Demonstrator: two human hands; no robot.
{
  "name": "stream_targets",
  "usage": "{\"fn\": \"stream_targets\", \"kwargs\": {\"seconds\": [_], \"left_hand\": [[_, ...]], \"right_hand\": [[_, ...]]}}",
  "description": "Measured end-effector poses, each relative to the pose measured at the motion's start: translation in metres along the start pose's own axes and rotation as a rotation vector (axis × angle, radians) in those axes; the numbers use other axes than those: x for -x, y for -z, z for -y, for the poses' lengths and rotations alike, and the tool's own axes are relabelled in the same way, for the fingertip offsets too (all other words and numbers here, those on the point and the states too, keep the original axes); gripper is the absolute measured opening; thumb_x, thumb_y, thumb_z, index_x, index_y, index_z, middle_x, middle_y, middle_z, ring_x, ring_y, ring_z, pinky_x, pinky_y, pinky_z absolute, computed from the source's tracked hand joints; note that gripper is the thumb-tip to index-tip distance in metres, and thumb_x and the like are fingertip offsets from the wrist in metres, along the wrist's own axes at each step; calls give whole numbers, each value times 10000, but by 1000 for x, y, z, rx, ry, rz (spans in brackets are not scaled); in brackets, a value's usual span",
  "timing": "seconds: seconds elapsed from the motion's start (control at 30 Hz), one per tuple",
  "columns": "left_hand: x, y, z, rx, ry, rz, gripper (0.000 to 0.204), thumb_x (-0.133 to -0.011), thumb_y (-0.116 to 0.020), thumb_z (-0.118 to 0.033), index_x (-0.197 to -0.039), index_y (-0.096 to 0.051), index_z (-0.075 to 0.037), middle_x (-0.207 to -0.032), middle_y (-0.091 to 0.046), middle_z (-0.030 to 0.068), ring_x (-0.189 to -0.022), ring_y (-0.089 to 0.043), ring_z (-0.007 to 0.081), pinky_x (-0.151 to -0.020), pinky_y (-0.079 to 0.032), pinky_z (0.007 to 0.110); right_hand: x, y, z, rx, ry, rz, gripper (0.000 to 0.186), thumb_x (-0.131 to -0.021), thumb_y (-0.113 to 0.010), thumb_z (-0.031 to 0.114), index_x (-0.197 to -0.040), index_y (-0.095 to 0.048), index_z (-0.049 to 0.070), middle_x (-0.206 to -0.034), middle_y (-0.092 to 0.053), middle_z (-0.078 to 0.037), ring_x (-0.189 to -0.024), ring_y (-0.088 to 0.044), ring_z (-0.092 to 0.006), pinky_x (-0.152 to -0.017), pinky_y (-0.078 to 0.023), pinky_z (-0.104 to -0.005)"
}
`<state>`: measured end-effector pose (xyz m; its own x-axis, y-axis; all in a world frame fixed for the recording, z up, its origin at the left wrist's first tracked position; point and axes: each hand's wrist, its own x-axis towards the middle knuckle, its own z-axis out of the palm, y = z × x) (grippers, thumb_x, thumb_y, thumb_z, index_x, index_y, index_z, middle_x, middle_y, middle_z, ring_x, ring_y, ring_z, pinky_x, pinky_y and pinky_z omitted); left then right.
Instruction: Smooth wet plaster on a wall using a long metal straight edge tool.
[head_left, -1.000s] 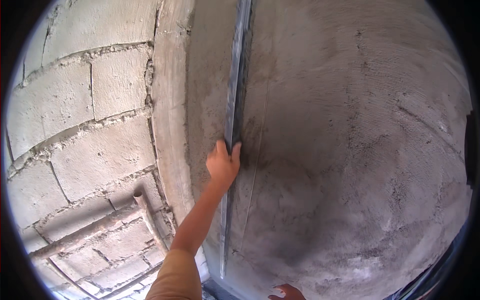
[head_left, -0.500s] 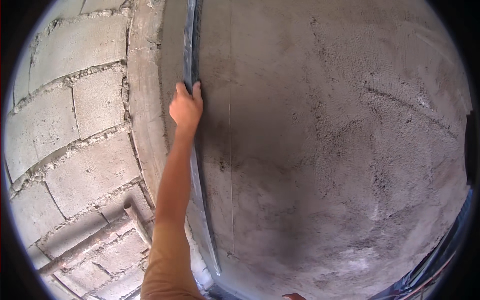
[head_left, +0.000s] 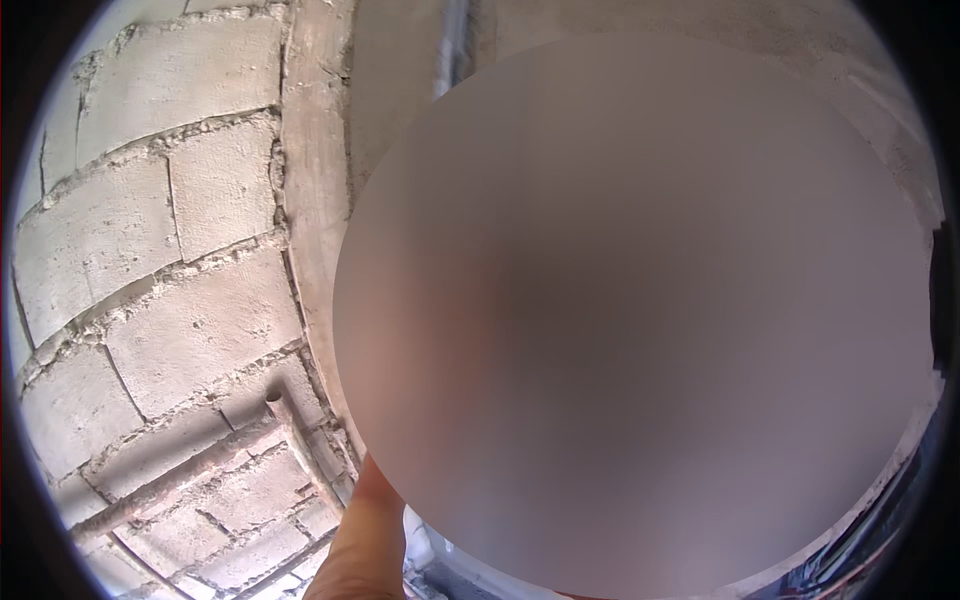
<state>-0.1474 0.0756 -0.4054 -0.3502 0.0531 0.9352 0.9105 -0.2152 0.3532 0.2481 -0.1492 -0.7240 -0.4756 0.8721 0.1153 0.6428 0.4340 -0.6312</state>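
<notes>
My left forearm [head_left: 360, 550] rises from the lower edge and runs into a large round blur. That blur hides my left hand, so its fingers and whatever they hold do not show. Only the top end of a long grey metal straightedge [head_left: 457, 40] stays visible, upright against the plastered wall [head_left: 400, 60]. Whether my left hand touches it is hidden. My right hand cannot be made out.
On the left stands a wall of pale blocks [head_left: 190, 310] with rough mortar joints, bordered by a smooth vertical concrete strip [head_left: 315, 150]. A rusty pipe [head_left: 190, 475] crosses low in front of the blocks. Dark sheeting [head_left: 850, 540] lies at the lower right.
Half a second ago my left hand gripped the straightedge; the blur now covers that hand. The straightedge's top has shifted right, farther from the concrete strip. The whole view has shifted slightly.
</notes>
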Motion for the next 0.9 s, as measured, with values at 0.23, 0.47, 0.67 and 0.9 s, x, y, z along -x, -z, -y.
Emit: {"fn": "stream_targets", "kwargs": {"seconds": [0.23,0.47,0.67,0.9], "left_hand": [[-148,-8,-12,-139,-6,-89,440,-956,-633,-451,-965,-542,-20,-733,-668,244,-665,-661,463,-595,-528,536],[-52,-8,-16,-50,-29,-120,383,-932,-694,-362,-914,-518,-22,-720,-637,229,-630,-635,454,-546,-492,517],[21,12,-5,47,-37,18,377,-898,-741,-291,-877,-501,0,-712,-592,225,-615,-600,445,-548,-467,512],[42,-4,15,34,-10,60,423,-922,-710,-352,-971,-530,28,-691,-618,222,-592,-616,449,-550,-484,519]], "right_hand": [[43,-12,-3,-99,-126,38,570,-822,-809,461,-1257,-656,126,-1211,-649,-170,-1047,-658,-346,-879,-542,-447],[23,6,-20,-30,-27,-49,567,-820,-814,450,-1257,-653,126,-1198,-654,-157,-1037,-657,-338,-839,-558,-426],[1,9,-13,-26,0,10,594,-821,-814,455,-1270,-641,106,-1241,-638,-183,-1084,-644,-361,-899,-542,-441],[-11,14,20,92,-72,188,636,-867,-719,576,-1304,-639,121,-1273,-629,-173,-1178,-617,-321,-981,-509,-408]]}}
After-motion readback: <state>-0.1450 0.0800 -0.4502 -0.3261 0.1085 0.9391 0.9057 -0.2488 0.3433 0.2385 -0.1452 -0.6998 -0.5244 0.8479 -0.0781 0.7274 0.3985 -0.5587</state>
